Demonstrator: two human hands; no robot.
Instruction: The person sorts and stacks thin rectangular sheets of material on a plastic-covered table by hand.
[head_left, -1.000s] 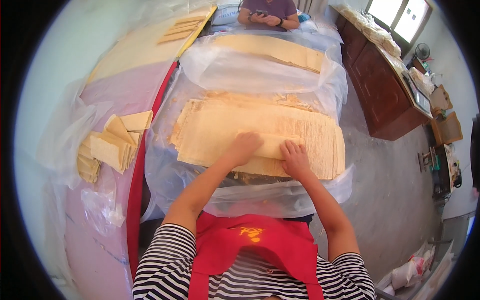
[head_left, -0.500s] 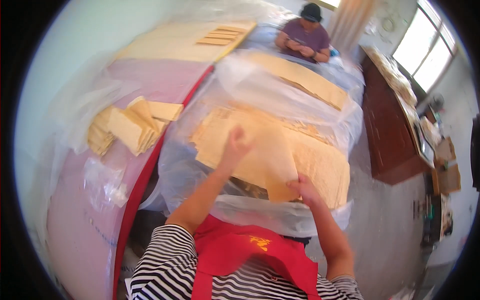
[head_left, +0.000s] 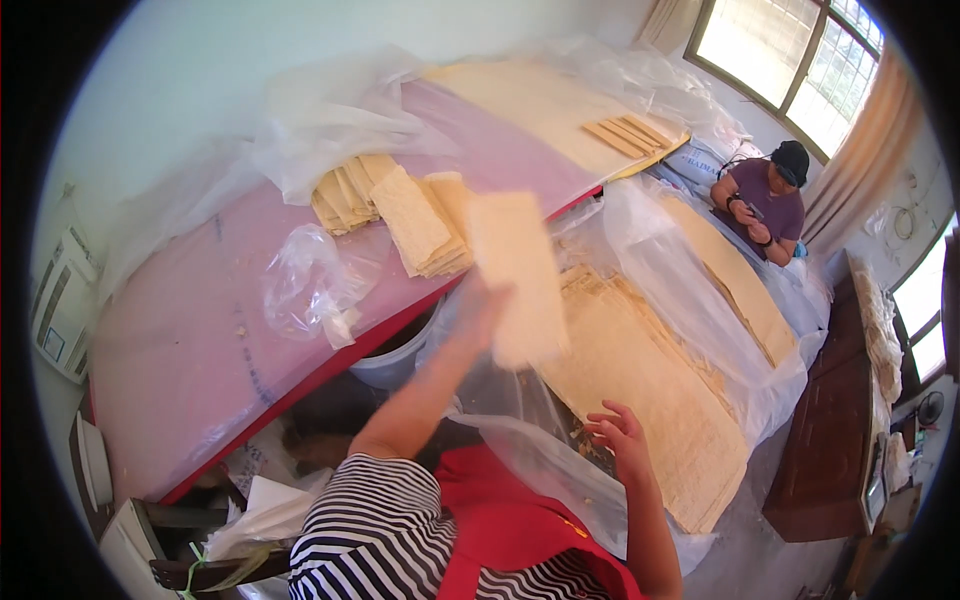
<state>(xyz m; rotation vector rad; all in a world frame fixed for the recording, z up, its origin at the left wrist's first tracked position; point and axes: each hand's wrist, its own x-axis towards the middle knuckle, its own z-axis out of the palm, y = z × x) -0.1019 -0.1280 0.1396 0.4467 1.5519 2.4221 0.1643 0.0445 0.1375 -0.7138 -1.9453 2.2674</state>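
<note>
A folded pale-yellow sheet (head_left: 518, 275) is in my left hand (head_left: 490, 312), blurred by motion, lifted beside the pink board (head_left: 220, 330). Near the board's right edge lie overlapping folded sheets (head_left: 410, 215). My right hand (head_left: 615, 433) is raised over a broad stack of thin yellow sheets (head_left: 665, 420), fingers apart and curved, with nothing in them. The stack rests on cloudy plastic sheeting (head_left: 530, 470).
A crumpled clear bag (head_left: 305, 275) lies on the board; a white bucket (head_left: 390, 365) sits below. Yellow strips (head_left: 625, 135) lie farther back. A person (head_left: 770, 200) is at the back right, beside another sheet pile (head_left: 740, 295). A wooden cabinet (head_left: 815, 450) stands right.
The view has swung left. My left hand has carried the folded sheet up and leftward toward the pink board; my right hand has let go of it.
</note>
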